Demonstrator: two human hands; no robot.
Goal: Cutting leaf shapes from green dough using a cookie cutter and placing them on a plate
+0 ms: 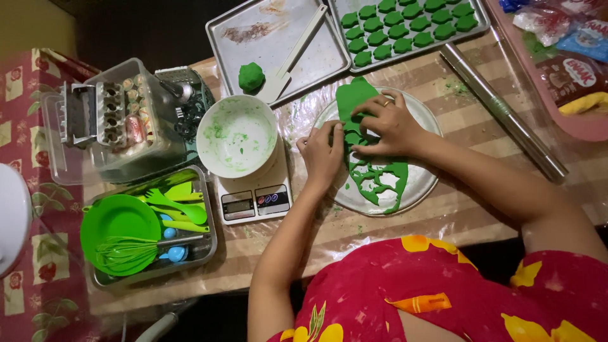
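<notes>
Landmark: a round plate (423,183) is taken as reference; all places are given from it.
Dough sheet: a rolled green dough sheet (373,174) is laid on the plate, its long axis running from the near edge to just past the far rim; cut-out holes are seen in its near half.
Left hand: the left hand (322,157) is laid on the plate's left rim, fingers curled down at the sheet's left edge; whether anything is pinched cannot be told.
Right hand: the right hand (387,123) is pressed onto the sheet's middle, fingers bent and close together, a ring worn; any cutter under it is hidden.
Nearer hand: the right hand is on the dough, the left just beside it.
Surface: a striped table (456,209) under clear film.
Left of plate: a smeared white bowl (236,136) on a scale (253,199); further left, a tray of green utensils (149,231).
Right of plate: a steel rolling pin (503,111).
Beyond plate: a dough ball (251,76) on one baking tray (253,38); cut green shapes (405,28) rowed on another.
Room: dim.
</notes>
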